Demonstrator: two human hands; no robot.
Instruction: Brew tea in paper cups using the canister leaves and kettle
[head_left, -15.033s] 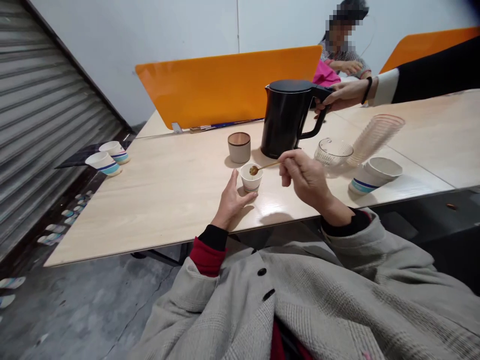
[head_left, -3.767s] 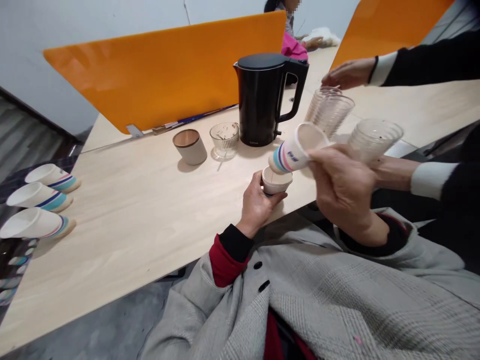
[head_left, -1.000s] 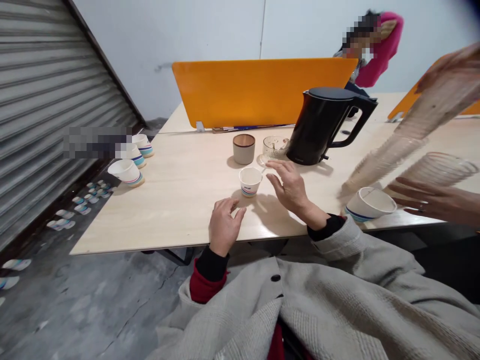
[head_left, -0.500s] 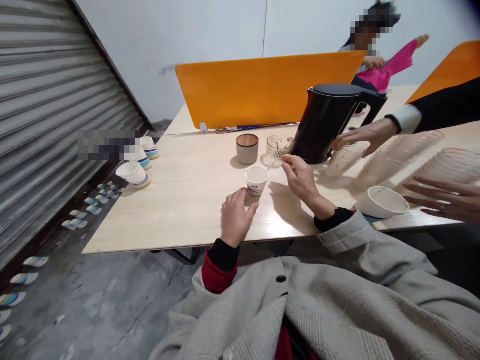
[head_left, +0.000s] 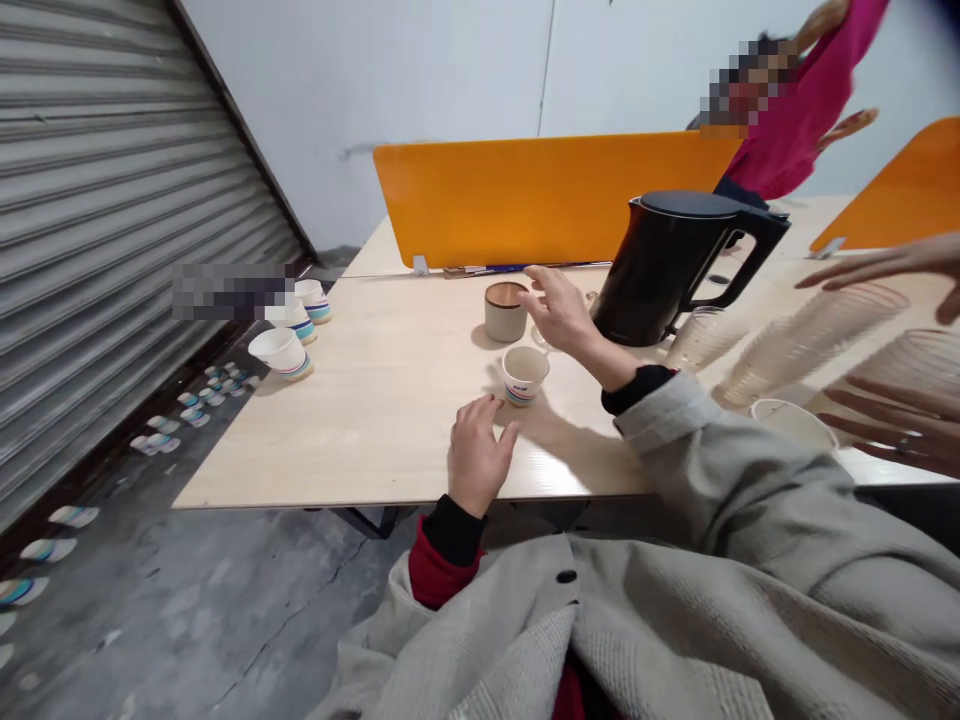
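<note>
A small white paper cup [head_left: 523, 378] with coloured bands stands upright on the table in front of me. My left hand [head_left: 480, 455] lies just to its near left, fingers parted and holding nothing. Beyond the cup, my right hand [head_left: 556, 312] is raised with fingers extended, open beside a grey cup [head_left: 505, 318] with a brown inside. I cannot make out whether the fingertips touch its rim. The clear glass cup behind my right hand is mostly hidden.
A black kettle [head_left: 660, 275] stands right of my hand, beside stacked clear plastic cups [head_left: 817, 335]. Another person's hands [head_left: 892, 265] are over the stacks. More paper cups [head_left: 281, 352] stand at the left edge. An orange divider [head_left: 540, 200] crosses behind.
My right hand has moved left and away from me, from beside the paper cup towards the grey cup. My left hand stays near the paper cup. The other person's upper hand has left the plastic cups.
</note>
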